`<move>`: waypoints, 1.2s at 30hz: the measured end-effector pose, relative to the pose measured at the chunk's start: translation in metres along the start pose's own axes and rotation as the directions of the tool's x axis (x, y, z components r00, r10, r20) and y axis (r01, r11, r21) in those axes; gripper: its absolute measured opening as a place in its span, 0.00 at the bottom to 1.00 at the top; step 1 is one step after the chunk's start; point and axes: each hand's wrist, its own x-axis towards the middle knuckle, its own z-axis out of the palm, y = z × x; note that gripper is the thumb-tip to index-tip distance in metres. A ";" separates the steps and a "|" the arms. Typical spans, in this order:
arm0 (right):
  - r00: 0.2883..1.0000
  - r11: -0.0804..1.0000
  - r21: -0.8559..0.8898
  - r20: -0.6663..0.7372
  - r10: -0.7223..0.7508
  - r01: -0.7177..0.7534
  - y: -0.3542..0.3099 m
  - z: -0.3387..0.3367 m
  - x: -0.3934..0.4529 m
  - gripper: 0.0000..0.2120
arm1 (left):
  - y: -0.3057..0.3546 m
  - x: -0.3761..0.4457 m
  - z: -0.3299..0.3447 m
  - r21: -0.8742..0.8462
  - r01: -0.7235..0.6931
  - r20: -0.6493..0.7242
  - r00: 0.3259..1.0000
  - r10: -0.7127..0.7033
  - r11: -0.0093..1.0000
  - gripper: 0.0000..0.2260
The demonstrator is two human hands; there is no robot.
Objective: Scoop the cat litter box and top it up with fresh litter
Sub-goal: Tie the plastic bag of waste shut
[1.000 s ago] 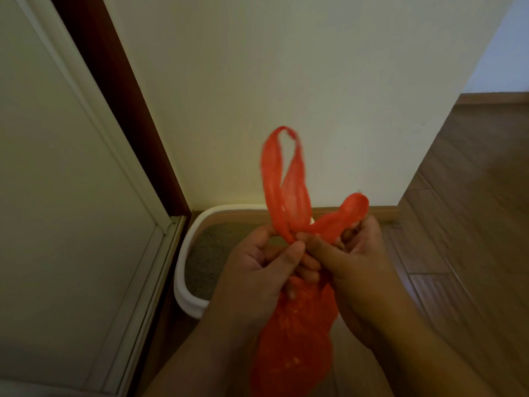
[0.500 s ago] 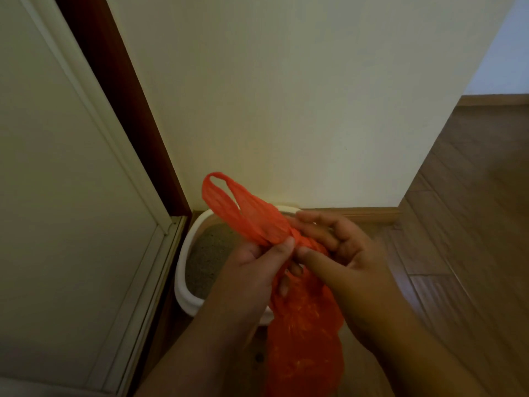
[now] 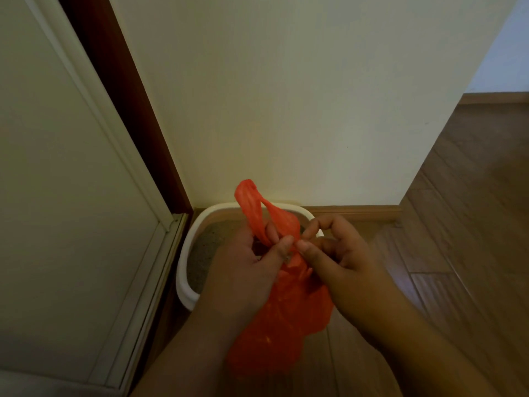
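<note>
An orange plastic bag (image 3: 282,325) hangs between my hands above the floor, its body bulging below them. My left hand (image 3: 243,270) pinches the bag's neck, with a handle loop (image 3: 252,210) sticking up past its fingers. My right hand (image 3: 340,262) pinches the same neck from the right, thumb tip touching the left thumb. Behind the hands sits a white litter box (image 3: 183,276) holding grey litter (image 3: 206,253), pushed into the corner against the wall. My hands and the bag hide its right half.
A cream wall (image 3: 286,96) stands directly behind the box. A pale door (image 3: 63,196) with a dark red frame (image 3: 126,104) lies to the left. Brown wooden floor (image 3: 458,224) stretches to the right, with a baseboard (image 3: 357,210) along the wall.
The tall handle loops that stood up a second ago have been drawn down and folded over. Both hands stay together at the bag's neck, and a shorter loop now points up and left.
</note>
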 end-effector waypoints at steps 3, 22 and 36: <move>0.995 0.990 0.132 0.093 0.031 -0.043 -0.002 -0.006 -0.001 0.08 | -0.001 0.002 -0.003 -0.017 0.019 -0.035 0.999 -0.019 1.000 0.10; 0.995 0.992 0.126 -0.091 0.030 -0.018 -0.003 0.000 0.001 0.12 | -0.011 0.004 0.001 -0.264 0.125 -0.001 0.992 -0.130 0.957 0.07; 0.909 0.894 0.433 -0.317 0.269 -0.113 0.001 -0.030 0.015 0.16 | -0.019 0.020 -0.023 -0.238 0.160 -0.275 0.935 -0.225 0.958 0.10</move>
